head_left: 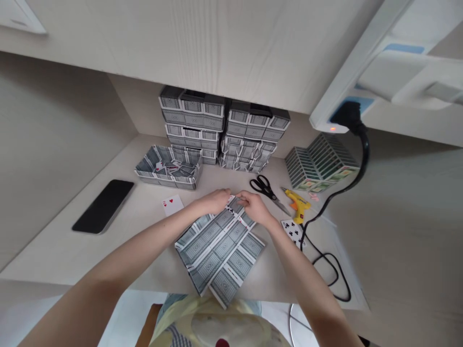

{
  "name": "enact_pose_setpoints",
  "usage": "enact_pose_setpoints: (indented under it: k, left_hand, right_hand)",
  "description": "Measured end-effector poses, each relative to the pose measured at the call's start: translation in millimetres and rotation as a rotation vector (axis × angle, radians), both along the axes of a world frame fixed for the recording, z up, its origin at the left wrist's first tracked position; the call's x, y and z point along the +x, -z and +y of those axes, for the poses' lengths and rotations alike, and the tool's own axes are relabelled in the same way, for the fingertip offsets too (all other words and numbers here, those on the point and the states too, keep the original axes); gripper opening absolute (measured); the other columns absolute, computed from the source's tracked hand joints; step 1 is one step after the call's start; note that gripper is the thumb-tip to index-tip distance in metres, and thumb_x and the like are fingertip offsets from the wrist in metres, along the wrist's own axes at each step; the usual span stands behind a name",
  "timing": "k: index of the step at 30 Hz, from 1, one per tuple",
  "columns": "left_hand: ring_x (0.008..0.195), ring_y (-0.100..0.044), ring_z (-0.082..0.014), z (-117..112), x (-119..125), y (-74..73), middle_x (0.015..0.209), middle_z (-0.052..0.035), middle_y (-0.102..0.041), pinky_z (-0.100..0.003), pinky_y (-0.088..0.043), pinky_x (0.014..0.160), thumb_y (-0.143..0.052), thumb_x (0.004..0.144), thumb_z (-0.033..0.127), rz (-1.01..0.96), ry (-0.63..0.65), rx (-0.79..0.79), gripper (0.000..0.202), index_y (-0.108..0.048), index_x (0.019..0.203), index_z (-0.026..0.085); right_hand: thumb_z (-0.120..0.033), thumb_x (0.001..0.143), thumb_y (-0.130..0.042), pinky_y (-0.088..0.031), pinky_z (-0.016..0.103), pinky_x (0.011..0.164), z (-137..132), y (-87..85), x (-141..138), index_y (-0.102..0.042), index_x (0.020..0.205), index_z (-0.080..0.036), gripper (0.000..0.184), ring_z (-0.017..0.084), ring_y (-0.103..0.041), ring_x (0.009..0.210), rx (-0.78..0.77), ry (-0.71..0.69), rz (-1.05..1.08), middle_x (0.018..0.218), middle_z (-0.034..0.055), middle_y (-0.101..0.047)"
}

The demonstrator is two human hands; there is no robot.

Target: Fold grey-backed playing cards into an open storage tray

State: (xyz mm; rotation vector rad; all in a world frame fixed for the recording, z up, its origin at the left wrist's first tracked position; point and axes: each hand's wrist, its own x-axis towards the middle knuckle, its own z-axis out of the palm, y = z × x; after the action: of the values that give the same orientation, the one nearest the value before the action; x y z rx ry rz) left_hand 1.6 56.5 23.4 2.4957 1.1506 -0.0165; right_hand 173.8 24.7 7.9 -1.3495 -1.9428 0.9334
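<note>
Here, panel: the flat sheet of joined grey-patterned playing cards (220,250) lies on the pale wooden desk (72,255), near its front edge, directly before you.
Left hand: your left hand (216,200) rests on the panel's far edge, fingers curled down; whether they pinch or only press cannot be told.
Right hand: your right hand (257,208) meets it at the same edge, fingers bent likewise, grip not discernible.
Right of hands: black-handled scissors (265,189), then a yellow glue gun (297,205); a face-up clubs card (293,230) lies nearer you.
Left of hands: a face-up hearts card (172,204); farther left, a black slab phone (103,206).
Behind: an open tray built of cards (168,168) beside stacked card-built boxes (224,135).
</note>
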Motion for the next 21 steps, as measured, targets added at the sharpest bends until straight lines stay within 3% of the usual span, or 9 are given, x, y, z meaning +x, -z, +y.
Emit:
enact_pose_setpoints:
  k: [7, 13, 18, 21]
  left_hand:
    - [0.083, -0.059, -0.0196, -5, -1, 3.2, 0.087, -0.0106, -0.062, -0.026, -0.045, 0.070, -0.043, 0.079, 0.019, -0.013, -0.001, 0.010, 0.018, -0.052, 0.093, 0.013]
    - [0.081, -0.058, -0.0225, -8, -9, -1.1, 0.084, -0.0124, -0.058, -0.030, -0.044, 0.069, -0.036, 0.082, 0.018, -0.011, 0.005, 0.024, 0.016, -0.050, 0.088, 0.013]
    - [0.085, -0.055, -0.0200, -16, -10, 1.1, 0.090, -0.0127, -0.054, -0.030, -0.044, 0.073, -0.033, 0.086, 0.022, -0.196, -0.150, 0.012, 0.016, -0.042, 0.094, 0.012]
    - [0.085, -0.054, -0.0182, -22, -7, 4.5, 0.092, -0.0121, -0.053, -0.030, -0.043, 0.074, -0.031, 0.087, 0.020, -0.308, -0.278, 0.055, 0.015, -0.040, 0.095, 0.011]
  right_hand:
    - [-0.004, 0.072, -0.043, -0.044, 0.023, 0.070, -3, -4.5, -4, -0.061, 0.090, -0.020, 0.031, 0.014, -0.063, 0.079, 0.049, 0.007, -0.093, 0.083, 0.0009, -0.068]
    - [-0.006, 0.073, -0.045, -0.040, 0.021, 0.067, 1, -22.4, -10, -0.061, 0.090, -0.021, 0.028, 0.015, -0.062, 0.079, 0.104, -0.078, -0.334, 0.083, 0.0018, -0.068]
    - [-0.010, 0.075, -0.044, -0.036, 0.023, 0.063, 5, -34.1, -19, -0.063, 0.090, -0.023, 0.027, 0.017, -0.060, 0.077, 0.172, -0.030, -0.606, 0.082, 0.0029, -0.068]
    - [-0.011, 0.076, -0.044, -0.035, 0.025, 0.067, 7, -31.2, -28, -0.064, 0.090, -0.024, 0.027, 0.018, -0.058, 0.081, 0.205, 0.048, -0.637, 0.087, 0.0040, -0.067]
